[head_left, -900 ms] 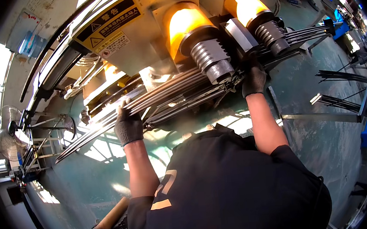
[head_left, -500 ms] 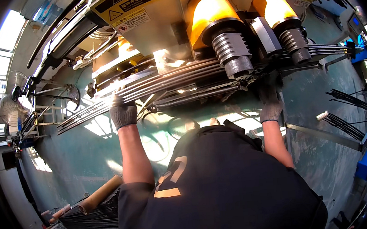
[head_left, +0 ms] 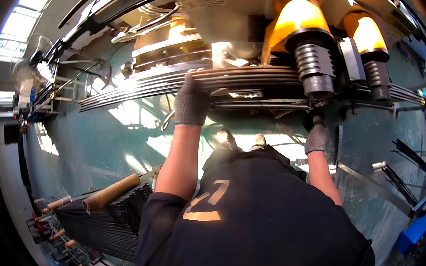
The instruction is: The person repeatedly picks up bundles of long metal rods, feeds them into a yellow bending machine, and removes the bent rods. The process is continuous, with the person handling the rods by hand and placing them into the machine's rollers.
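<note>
My left hand [head_left: 191,102], in a grey knit glove, is closed round a bundle of long thin metal rods [head_left: 133,91]. The rods run side by side across the front of the machine, their free ends out to the left. My right hand [head_left: 318,138], also gloved, is just below the nearer ridged metal cylinder [head_left: 315,68]. Its fingers look curled at a dark part in shadow, and what they hold is hidden. A yellow-orange housing [head_left: 301,11] sits behind that cylinder. A second ridged cylinder [head_left: 376,75] stands farther right.
A dark bar [head_left: 261,106] runs below the rods. At lower left, black rods [head_left: 100,229] lie on a rack with a brown cardboard tube [head_left: 111,192]. More dark rods [head_left: 399,185] and a blue box [head_left: 413,234] are at right. A fan [head_left: 30,65] stands far left.
The view has shifted, so the machine sits farther right. My left hand has moved right along the rods. My right hand is now below the nearer cylinder instead of right of it.
</note>
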The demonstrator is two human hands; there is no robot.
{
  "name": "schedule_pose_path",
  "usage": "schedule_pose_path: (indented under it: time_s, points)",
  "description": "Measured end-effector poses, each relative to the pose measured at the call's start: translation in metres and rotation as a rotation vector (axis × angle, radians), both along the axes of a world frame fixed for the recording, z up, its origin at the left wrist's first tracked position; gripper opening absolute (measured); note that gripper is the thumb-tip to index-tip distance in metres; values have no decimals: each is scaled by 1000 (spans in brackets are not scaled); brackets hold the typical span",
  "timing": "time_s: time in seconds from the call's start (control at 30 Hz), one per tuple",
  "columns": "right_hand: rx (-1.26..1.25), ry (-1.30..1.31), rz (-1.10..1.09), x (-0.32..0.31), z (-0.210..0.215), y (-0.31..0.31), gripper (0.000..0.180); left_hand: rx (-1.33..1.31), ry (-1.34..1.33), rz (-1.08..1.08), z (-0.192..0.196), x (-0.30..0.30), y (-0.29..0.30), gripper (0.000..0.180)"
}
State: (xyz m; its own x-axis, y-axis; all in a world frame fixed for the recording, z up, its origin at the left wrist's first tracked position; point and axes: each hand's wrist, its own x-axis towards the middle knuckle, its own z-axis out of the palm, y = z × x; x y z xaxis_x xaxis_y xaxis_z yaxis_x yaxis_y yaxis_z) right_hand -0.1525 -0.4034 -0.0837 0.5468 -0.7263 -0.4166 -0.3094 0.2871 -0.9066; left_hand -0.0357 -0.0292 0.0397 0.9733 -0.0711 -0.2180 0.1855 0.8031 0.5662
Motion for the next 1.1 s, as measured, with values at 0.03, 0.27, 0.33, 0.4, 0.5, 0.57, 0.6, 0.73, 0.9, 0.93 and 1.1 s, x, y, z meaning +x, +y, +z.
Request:
schedule_pose_path:
  time_s: [0.03,0.27,0.33,0.4,0.5,0.57,0.6,0.73,0.9,0.93,1.1]
  points:
    - [-27,26,15,-3,1,1,38,-30,36,-11,-1,-5,7,42]
    - [117,57,32,-48,-69,3,27,-252,206,267,-10,-18,163,47]
    - [99,141,18,-65,-78,15,26,-246,150,358,-23,-21,241,51]
    - [50,224,-19,-76,-87,37,23,-146,185,494,2,-17,304,58]
    - [83,366,-39,-101,-109,63,28,-163,114,680,-21,7,421,59]
    - [79,479,-77,-126,-123,85,28,-107,128,740,-30,22,474,54]
    - [75,516,-23,-134,-122,102,28,-88,176,765,-24,23,488,49]
    - [28,558,213,-161,-119,148,28,33,225,656,-11,32,504,43]
    - [-155,641,405,-138,-88,190,27,21,163,676,-15,42,529,30]
    - [-114,626,334,-134,-85,196,26,0,140,667,-17,46,536,28]
    - [89,455,146,-123,-106,165,24,246,25,513,-54,66,585,17]
